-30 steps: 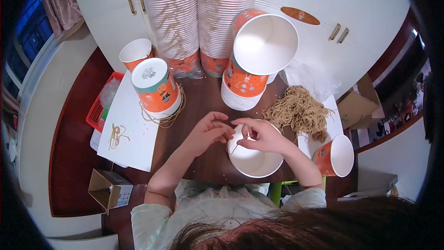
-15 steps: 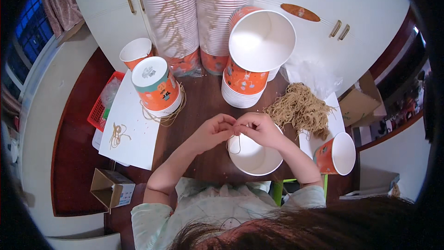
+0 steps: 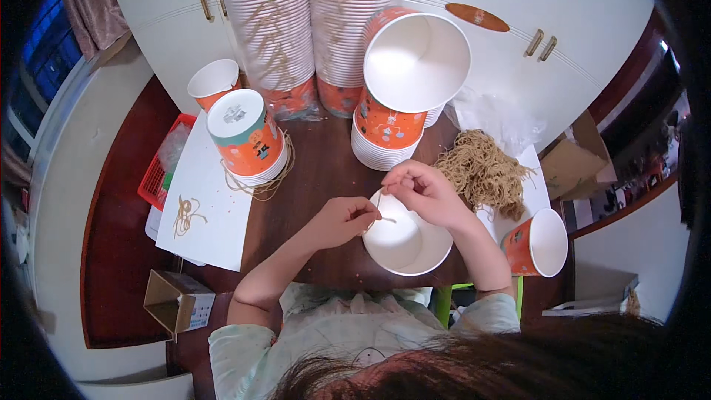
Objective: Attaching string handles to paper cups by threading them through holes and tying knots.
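The left hand (image 3: pixel 344 218) has drawn slightly away from the right hand (image 3: pixel 422 192)

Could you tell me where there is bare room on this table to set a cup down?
Bare wood lies between the lidded cup stack and the tilted cup stack. The white sheet offers room beside the loose bands. It is crowded around the white bowl, both hands, and the rubber band pile.
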`<state>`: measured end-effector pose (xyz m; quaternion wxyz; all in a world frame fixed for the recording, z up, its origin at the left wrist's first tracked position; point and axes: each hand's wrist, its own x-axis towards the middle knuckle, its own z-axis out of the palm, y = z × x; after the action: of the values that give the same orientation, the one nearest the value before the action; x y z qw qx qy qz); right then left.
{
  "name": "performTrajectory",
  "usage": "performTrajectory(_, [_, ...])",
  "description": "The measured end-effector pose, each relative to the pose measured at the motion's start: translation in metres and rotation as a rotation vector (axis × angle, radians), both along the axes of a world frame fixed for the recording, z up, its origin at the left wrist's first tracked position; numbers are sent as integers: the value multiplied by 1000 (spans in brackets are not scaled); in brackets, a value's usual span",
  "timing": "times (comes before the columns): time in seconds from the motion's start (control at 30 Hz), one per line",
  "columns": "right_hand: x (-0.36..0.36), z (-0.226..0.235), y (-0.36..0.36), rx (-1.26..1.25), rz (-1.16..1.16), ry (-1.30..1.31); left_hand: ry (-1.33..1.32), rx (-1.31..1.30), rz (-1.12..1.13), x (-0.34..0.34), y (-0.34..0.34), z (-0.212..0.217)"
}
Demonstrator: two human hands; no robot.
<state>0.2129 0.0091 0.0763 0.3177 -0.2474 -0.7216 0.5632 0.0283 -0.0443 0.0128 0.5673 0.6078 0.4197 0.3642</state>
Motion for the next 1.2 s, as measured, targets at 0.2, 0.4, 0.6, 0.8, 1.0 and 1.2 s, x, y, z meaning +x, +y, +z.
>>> performTrajectory(0.2, [7,-18,21,-26,-28,-124,-101,-44,-90,-6,-3,2])
performTrajectory(0.4, [9,-27,18,850,-165,-367,-206,-63,27,-6,1,-15])
performTrajectory(0.6, [1,-29,-27,830,-163,-541,-234,-104,120,-7,0,-15])
performTrajectory(0.8, [1,-29,-35,827,-259,-521,-283,-140,91,-12,1,-20])
performTrajectory(1.0, [-9,-25,-65,1005,-106,-532,-478,-219,60,-21,0,-32])
performTrajectory(1.2, [-8,-34,-56,887,-23,-603,-269,-161,70,-21,-3,-17])
